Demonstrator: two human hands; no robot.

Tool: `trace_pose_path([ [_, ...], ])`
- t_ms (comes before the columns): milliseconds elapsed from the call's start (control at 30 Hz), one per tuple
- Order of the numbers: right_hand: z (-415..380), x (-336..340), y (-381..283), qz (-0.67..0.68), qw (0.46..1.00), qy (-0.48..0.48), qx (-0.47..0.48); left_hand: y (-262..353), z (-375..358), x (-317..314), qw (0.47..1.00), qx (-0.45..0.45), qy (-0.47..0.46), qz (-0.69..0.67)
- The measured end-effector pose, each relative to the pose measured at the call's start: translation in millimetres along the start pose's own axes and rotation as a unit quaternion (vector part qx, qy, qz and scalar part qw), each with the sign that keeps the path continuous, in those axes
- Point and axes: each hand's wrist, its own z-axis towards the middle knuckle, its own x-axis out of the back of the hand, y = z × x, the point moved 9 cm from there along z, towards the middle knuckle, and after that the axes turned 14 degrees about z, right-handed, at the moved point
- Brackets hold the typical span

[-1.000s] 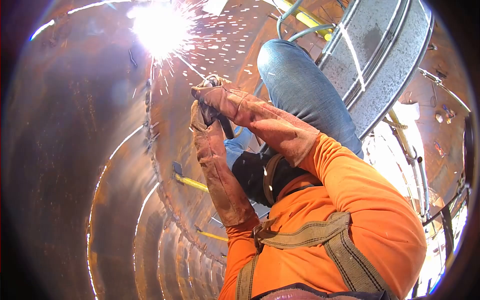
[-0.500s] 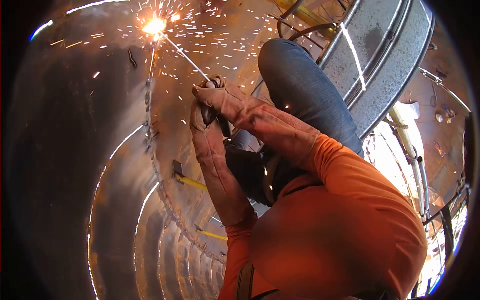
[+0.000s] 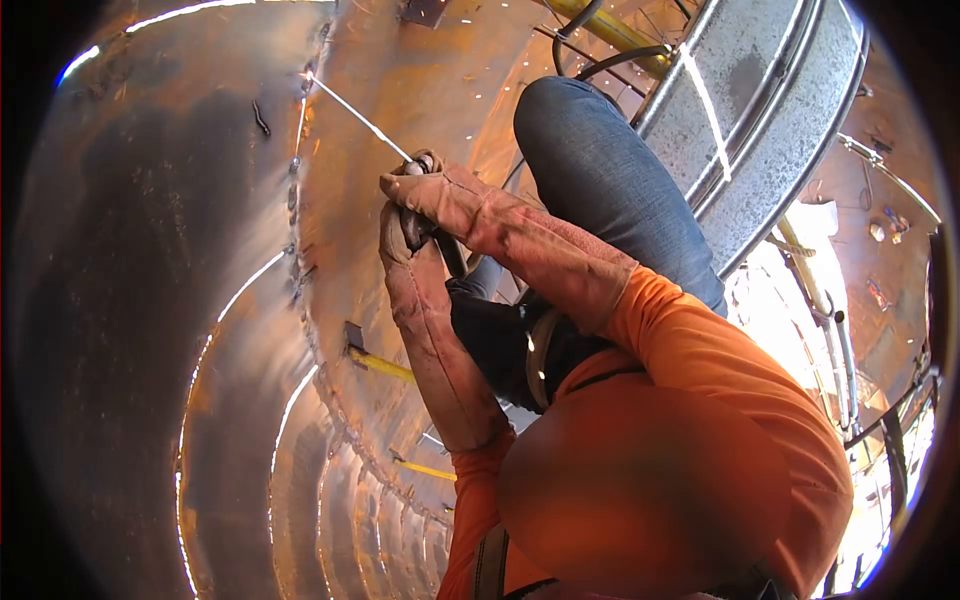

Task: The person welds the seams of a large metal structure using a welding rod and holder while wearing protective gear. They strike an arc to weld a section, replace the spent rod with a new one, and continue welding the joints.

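1. The right hand (image 3: 428,190), in a leather welding glove, is closing around the grip end of an electrode holder (image 3: 412,228), its forearm slanting up and leftward across the view.
2. The left hand (image 3: 397,238), gloved likewise, is sitting just below and touching the right one; its forearm is rising more steeply. Whether its fingers are gripping the holder, I cannot tell.
3. The welding electrode (image 3: 360,119) is projecting from the right hand toward the upper left, its small glowing tip meeting or nearly meeting the weld seam (image 3: 294,200) on the curved steel wall (image 3: 130,300).
4. The gloves are hiding most of the holder, and both hands' fingers are overlapping and hard to separate. A blurred oval is covering the chest of the orange shirt (image 3: 740,350), and dark edges are cutting off the view's corners.
5. A bent knee in jeans (image 3: 580,130) is standing beside the right forearm, blocking part of the background.
6. A curved galvanized metal piece (image 3: 790,140) is lying beyond the knee, with dark cables (image 3: 620,60) running near its upper end. Yellow bars (image 3: 385,366) are showing behind the left forearm, which is partly covering them.
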Motion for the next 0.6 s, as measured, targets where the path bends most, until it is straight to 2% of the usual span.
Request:
trace_pose_path([
  [33,1.0,-0.1,-0.4,0.003,1.000,-0.009,0.007,9.2,-1.7,-0.8,0.990,-0.050,0.006,0.129],
  [167,5.3,3.2,1.1,-0.022,1.000,-0.002,0.021,17.8,-6.1,-3.7,0.981,-0.045,0.011,0.186],
  [333,-0.8,3.0,-3.3,-0.019,0.999,0.029,0.014,31.3,-10.3,-8.1,0.968,-0.086,0.019,0.236],
  [467,-0.4,2.8,-2.0,-0.005,1.000,0.025,0.006,27.9,-6.6,-1.9,0.973,-0.082,0.020,0.216],
  [533,2.0,3.9,0.2,-0.002,1.000,0.030,0.003,24.6,-6.4,-2.1,0.907,-0.016,-0.009,0.421],
  [600,1.4,5.0,0.0,0.001,0.999,0.034,0.000,29.3,-8.7,-3.9,0.921,-0.047,0.001,0.387],
])
